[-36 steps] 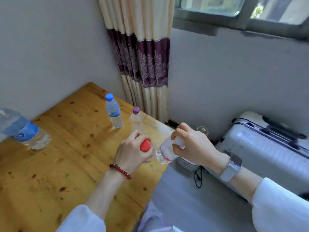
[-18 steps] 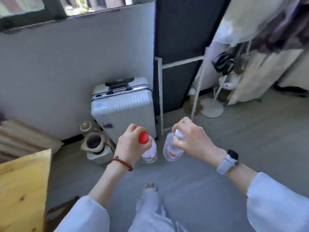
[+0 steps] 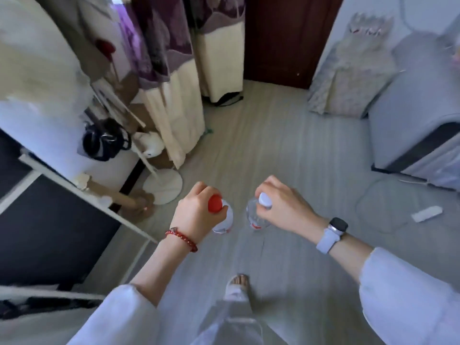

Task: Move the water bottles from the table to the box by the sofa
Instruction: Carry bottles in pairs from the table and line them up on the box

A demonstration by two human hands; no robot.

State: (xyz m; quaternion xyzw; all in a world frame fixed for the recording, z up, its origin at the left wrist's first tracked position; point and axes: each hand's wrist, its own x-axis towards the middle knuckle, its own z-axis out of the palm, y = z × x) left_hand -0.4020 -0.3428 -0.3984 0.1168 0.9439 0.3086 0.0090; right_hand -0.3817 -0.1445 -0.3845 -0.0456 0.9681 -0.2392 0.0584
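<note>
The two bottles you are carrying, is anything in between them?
No. In the head view only bare grey floor shows in the gap between the red-capped bottle and the white-capped bottle.

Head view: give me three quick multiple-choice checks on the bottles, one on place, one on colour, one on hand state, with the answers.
1. Where are the two bottles?
A. on a table
B. carried above the floor
C. inside a box

2. What colour is the cap of the bottle in the left hand?
A. red
B. blue
C. purple

3. What is the right hand doing?
A. hanging open
B. pressing flat on the floor
C. gripping a bottle near its white cap

Answers:
1 B, both hang over the grey floor.
2 A, the left hand holds the red-capped bottle.
3 C, the right hand curls round the white-capped bottle.
</note>
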